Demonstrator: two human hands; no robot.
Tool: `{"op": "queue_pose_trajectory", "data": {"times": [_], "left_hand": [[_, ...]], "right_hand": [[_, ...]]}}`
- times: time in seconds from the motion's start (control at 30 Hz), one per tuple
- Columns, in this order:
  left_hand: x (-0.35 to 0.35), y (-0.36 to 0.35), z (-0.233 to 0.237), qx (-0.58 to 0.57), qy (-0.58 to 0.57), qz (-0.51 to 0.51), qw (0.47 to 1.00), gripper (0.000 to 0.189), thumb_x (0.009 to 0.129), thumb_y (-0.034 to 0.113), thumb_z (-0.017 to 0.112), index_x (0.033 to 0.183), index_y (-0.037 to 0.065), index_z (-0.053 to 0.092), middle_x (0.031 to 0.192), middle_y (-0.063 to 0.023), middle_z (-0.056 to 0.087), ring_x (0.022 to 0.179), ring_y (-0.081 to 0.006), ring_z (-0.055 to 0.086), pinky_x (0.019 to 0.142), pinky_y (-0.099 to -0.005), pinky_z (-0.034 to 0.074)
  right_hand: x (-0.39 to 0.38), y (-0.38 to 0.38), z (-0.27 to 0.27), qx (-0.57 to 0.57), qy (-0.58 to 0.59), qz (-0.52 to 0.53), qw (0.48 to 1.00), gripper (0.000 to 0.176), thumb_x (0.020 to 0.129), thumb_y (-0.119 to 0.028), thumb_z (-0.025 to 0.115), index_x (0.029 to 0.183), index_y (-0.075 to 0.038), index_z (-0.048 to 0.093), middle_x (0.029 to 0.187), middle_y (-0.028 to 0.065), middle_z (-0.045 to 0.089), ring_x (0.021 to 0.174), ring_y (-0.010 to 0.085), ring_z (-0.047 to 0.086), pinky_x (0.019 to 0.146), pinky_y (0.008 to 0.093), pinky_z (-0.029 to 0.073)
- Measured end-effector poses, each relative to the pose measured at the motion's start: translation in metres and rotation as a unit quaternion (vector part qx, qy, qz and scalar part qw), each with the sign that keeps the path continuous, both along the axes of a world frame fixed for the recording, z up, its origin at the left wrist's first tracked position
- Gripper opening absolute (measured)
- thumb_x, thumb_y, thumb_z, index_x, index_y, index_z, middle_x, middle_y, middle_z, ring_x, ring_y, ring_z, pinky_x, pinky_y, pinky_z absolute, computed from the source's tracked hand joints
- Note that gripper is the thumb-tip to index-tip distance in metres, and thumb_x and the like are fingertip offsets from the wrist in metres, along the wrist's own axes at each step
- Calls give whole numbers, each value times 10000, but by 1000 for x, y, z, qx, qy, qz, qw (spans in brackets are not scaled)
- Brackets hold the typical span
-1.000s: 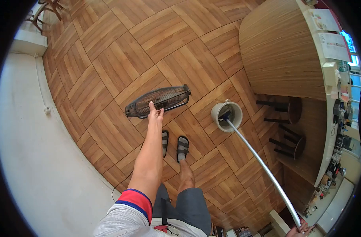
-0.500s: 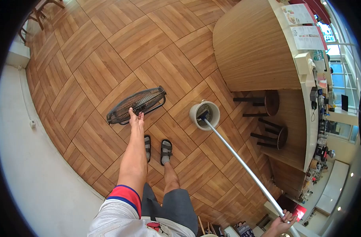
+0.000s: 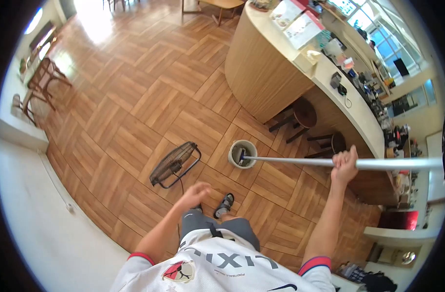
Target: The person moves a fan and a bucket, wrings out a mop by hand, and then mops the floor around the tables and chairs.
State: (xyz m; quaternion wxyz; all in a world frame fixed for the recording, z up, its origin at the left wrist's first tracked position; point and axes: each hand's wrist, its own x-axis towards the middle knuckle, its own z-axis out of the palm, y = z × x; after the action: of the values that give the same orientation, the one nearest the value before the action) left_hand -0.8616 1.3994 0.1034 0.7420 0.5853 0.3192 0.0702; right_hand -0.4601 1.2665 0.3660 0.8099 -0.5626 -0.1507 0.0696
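My right hand [image 3: 345,166] is wrapped round the silver pole of a mop [image 3: 290,159], holding it raised across the right side. Its blue-jointed head rests inside a white bucket [image 3: 242,166] on the floor; the head's lower part is hard to make out. My left hand [image 3: 194,193] hangs before my body with loosely bent fingers, holding nothing. Just beyond it a dark floor fan [image 3: 172,164] stands tilted on its tubular stand, apart from the hand. A cord runs from the fan towards my feet.
A curved wooden counter [image 3: 266,73] carries menus and several small items. Two dark stools [image 3: 304,114] are tucked against it. A white wall [image 3: 32,194] borders the left, with wooden chairs [image 3: 47,80] farther back. My sandalled foot [image 3: 224,206] is near the fan.
My left hand has drawn back from the fan towards my body. My right hand has come up and forward with the pole, which now lies closer to level. The view has tilted up.
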Motion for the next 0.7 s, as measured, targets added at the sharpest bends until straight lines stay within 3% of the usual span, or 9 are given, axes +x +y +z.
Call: {"op": "queue_pose_trajectory", "data": {"times": [0.13,0.23,0.33,0.43,0.53,0.57,0.6,0.67,0.7], "left_hand": [[2,-23,171,50,-110,-223,967,398,840,297,618,1099,-1,564,1011,-117,597,972,-212,554,850,-322,426],[23,-37,257,96,-293,-334,891,380,827,315,624,1048,7,600,1067,-145,552,1056,-287,499,921,-390,380],[56,-60,316,102,-403,-389,822,288,827,248,629,983,7,609,1110,-145,510,1101,-341,447,989,-516,303],[108,-87,343,160,-510,-379,755,233,844,252,611,951,49,571,1061,-140,505,1068,-290,457,901,-510,335],[160,-109,331,204,-451,-328,804,145,839,145,606,899,13,603,1078,-140,520,1078,-353,460,1006,-571,253],[175,-114,337,221,-422,-252,843,73,821,54,568,816,10,511,1014,-151,485,1042,-330,470,1025,-544,250],[189,-118,335,264,-417,-151,857,76,813,36,560,787,-15,512,962,-166,505,989,-338,498,1024,-553,253],[225,-139,333,366,-429,154,811,81,822,40,558,781,-23,527,901,-160,528,941,-327,516,1012,-563,255],[248,-153,338,316,-439,235,808,112,823,34,553,731,-3,501,836,-140,519,858,-313,526,988,-611,256]], "right_hand": [[-9,45,11,32,-39,74,996,201,875,-185,563,722,-81,486,486,-68,271,373,40,276,340,219,252],[-1,80,-9,-34,-78,119,989,205,886,-213,549,772,-44,530,480,-62,338,376,33,331,348,201,283],[21,119,-8,-60,-118,205,970,339,883,-226,535,587,-102,426,446,-52,325,348,44,339,327,220,288],[39,132,30,-60,-109,258,958,321,869,-227,559,594,-87,466,448,-45,341,347,49,354,328,220,293],[52,140,31,-75,-98,313,942,354,867,-229,561,567,-112,413,433,-44,318,341,59,332,333,225,292],[58,143,19,-82,-90,331,936,375,868,-231,561,554,-126,383,424,-44,301,338,64,319,334,228,291],[70,148,3,-90,-116,312,939,368,862,-228,565,556,-123,390,427,-44,308,341,62,325,336,228,295],[88,172,-30,-104,-175,289,935,355,850,-224,575,558,-118,403,432,-44,323,347,60,336,340,229,304],[91,181,-32,-120,-150,305,933,332,840,-219,584,566,-116,427,437,-45,331,350,60,340,343,231,308]]}}
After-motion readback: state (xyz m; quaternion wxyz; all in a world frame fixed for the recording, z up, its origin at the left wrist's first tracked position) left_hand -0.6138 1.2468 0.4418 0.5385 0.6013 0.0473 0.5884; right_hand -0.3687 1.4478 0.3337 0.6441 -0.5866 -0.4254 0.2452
